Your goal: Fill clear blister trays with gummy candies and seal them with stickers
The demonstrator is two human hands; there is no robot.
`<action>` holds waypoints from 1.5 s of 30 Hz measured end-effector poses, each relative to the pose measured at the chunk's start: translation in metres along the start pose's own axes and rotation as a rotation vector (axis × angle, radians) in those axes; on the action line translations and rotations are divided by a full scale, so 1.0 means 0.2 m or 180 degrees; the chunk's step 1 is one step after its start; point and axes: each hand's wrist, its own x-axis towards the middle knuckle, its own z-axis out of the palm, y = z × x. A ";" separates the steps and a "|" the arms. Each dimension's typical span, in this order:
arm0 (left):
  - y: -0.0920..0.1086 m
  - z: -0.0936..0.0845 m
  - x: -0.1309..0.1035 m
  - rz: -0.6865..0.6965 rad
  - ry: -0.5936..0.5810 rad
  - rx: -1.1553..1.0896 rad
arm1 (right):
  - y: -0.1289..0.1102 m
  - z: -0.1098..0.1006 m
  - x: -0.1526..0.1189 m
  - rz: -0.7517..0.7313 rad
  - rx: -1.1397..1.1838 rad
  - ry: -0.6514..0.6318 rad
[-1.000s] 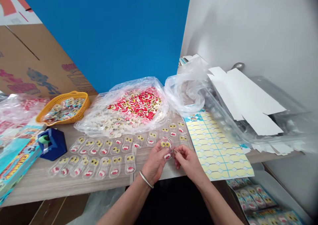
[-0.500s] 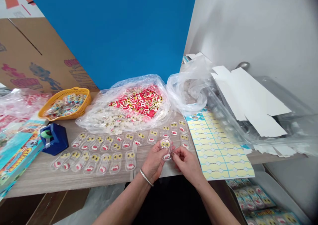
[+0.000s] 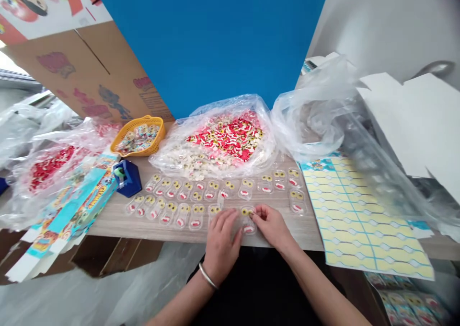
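A clear plastic blister (image 3: 247, 224) with two yellow eye pieces and a red-and-white mouth piece lies on the table near its front edge. Thumb and fingers of my right hand (image 3: 269, 224) pinch at its upper right side. To its left, my left hand (image 3: 223, 242) rests with fingers apart, holding nothing, partly over another filled blister (image 3: 214, 211). Several more filled blisters (image 3: 197, 215) lie in two rows to the left, and a single one (image 3: 297, 202) is on the right. Behind them spreads an open plastic bag of loose red, white and yellow pieces (image 3: 233, 136).
A yellow basket (image 3: 139, 136) of small packs and a blue tape dispenser (image 3: 128, 178) stand at the left, beside printed card boxes (image 3: 91, 196). On the right are a yellow label sheet (image 3: 355, 211), crumpled clear plastic (image 3: 309, 120) and white card (image 3: 413, 120).
The blister has gone from between my hands down onto the table. My left hand has let go and moved left, fingers spreading. The camera view has shifted left.
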 end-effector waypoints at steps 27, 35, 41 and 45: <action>-0.03 -0.20 0.41 0.1514 0.0226 0.3759 | -0.37 0.05 0.34 -0.2031 -0.3628 -0.0260; -0.08 -0.20 0.44 0.1415 0.0056 0.3736 | -0.34 0.17 0.35 -0.2058 -0.3772 -0.0219; -0.09 -0.20 0.45 0.1352 0.0086 0.3717 | -0.31 0.21 0.37 -0.2033 -0.3712 -0.0222; -0.11 -0.20 0.45 0.1332 0.0158 0.3731 | -0.31 0.21 0.39 -0.2091 -0.3645 -0.0327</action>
